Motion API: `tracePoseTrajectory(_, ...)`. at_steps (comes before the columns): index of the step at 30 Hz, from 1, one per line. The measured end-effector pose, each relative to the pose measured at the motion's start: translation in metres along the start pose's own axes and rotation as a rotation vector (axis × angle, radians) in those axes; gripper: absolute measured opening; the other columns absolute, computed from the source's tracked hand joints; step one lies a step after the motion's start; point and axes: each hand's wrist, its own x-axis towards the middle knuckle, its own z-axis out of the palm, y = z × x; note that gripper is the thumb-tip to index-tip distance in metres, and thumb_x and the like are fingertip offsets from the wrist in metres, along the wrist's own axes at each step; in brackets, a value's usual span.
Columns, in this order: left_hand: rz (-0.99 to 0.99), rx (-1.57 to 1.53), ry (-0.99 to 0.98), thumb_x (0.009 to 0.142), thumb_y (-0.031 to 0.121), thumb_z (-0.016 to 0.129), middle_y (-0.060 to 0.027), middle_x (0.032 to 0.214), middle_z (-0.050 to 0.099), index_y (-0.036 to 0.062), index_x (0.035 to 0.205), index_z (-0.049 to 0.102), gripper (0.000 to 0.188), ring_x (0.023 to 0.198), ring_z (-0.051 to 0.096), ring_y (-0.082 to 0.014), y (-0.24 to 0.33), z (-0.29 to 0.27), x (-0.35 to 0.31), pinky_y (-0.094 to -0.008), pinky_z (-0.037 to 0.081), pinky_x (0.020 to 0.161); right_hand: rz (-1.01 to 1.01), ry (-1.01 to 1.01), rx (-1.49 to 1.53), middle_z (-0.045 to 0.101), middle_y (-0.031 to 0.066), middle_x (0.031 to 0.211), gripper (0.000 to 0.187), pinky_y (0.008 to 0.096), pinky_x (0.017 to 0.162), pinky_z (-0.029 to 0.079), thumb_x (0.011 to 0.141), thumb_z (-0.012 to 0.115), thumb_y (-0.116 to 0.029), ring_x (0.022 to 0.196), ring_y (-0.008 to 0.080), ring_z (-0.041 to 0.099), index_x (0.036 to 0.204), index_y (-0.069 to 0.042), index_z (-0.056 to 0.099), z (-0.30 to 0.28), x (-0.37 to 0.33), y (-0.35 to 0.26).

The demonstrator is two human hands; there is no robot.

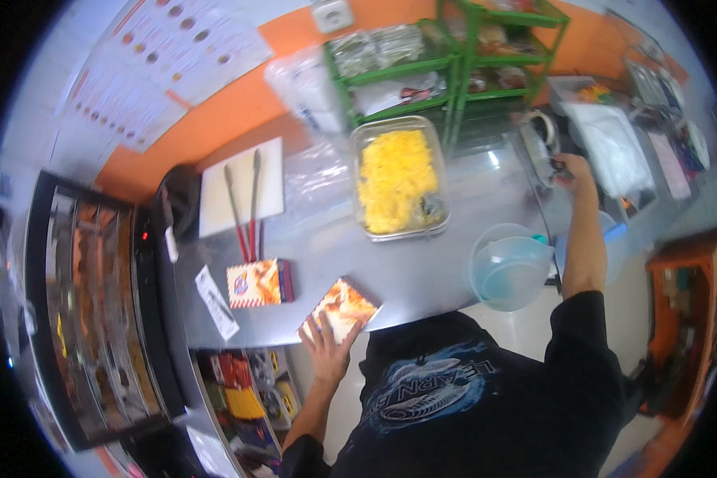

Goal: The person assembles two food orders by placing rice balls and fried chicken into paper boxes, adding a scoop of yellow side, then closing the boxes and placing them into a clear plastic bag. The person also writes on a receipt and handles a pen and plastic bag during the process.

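Observation:
At the table's front edge, my left hand (327,350) lies on a small printed cardboard food box (344,304), its fingers spread over the near part of the top. A second box of the same print (255,284) stands to the left. My right arm stretches far to the right, where my right hand (573,171) is closed at the near end of a grey tape dispenser (536,155). A pale tape roll (547,126) shows at its far end. What the right fingers pinch is dark and too small to make out.
A metal tray of yellow food (398,177) sits mid-table. Red-handled tongs (252,207) lie across a white cutting board (272,171). Clear plastic tubs (508,275) stand at the right front edge. Green shelves (398,73) rise behind, and a glass display cabinet (95,311) is at left.

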Motion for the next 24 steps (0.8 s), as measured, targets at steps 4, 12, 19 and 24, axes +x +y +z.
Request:
tracePoseTrajectory(4, -0.015, 0.005, 0.073, 0.090, 0.002, 0.055, -0.0330, 0.158, 0.029, 0.0485, 0.148, 0.049, 0.074, 0.144, 0.026, -0.0600, 0.010, -0.004, 0.008, -0.0817, 0.024, 0.107, -0.105, -0.009, 0.492, 0.056, 0.0098, 0.111, 0.030, 0.0534, 0.085, 0.062, 0.090, 0.067, -0.019, 0.112, 0.0266, 0.053, 0.115, -0.002, 0.066, -0.002, 0.007, 0.023)
tracePoseTrajectory(12, -0.039, 0.040, 0.043, 0.093, 0.006, 0.058, -0.0316, 0.158, 0.029, 0.0494, 0.150, 0.046, 0.072, 0.144, 0.028, -0.0587, 0.010, -0.003, 0.004, -0.0819, 0.027, 0.104, -0.255, 0.051, 0.233, 0.060, 0.0171, 0.100, 0.031, 0.0445, 0.084, 0.066, 0.091, 0.065, -0.013, 0.092, 0.0299, 0.066, 0.107, 0.013, 0.061, -0.009, 0.048, 0.083)
tracePoseTrajectory(19, -0.061, -0.058, 0.078, 0.083, 0.006, 0.072, -0.0281, 0.160, 0.029, 0.0497, 0.148, 0.048, 0.081, 0.147, 0.026, -0.0552, 0.005, -0.015, 0.010, -0.0785, 0.023, 0.110, -0.394, 0.337, -0.999, 0.067, 0.0242, 0.116, 0.031, 0.0519, 0.087, 0.060, 0.091, 0.057, -0.017, 0.109, 0.0422, 0.067, 0.110, 0.005, 0.067, -0.017, 0.010, 0.033)
tracePoseTrajectory(24, -0.085, -0.150, -0.074, 0.071, 0.015, 0.084, -0.0287, 0.161, 0.028, 0.0469, 0.151, 0.045, 0.095, 0.147, 0.028, -0.0534, -0.008, -0.047, 0.021, -0.0738, 0.026, 0.112, -0.395, 0.556, -1.300, 0.069, 0.0239, 0.121, 0.034, 0.0511, 0.096, 0.053, 0.095, 0.055, -0.022, 0.115, 0.0452, 0.064, 0.116, 0.001, 0.068, 0.003, -0.056, -0.006)
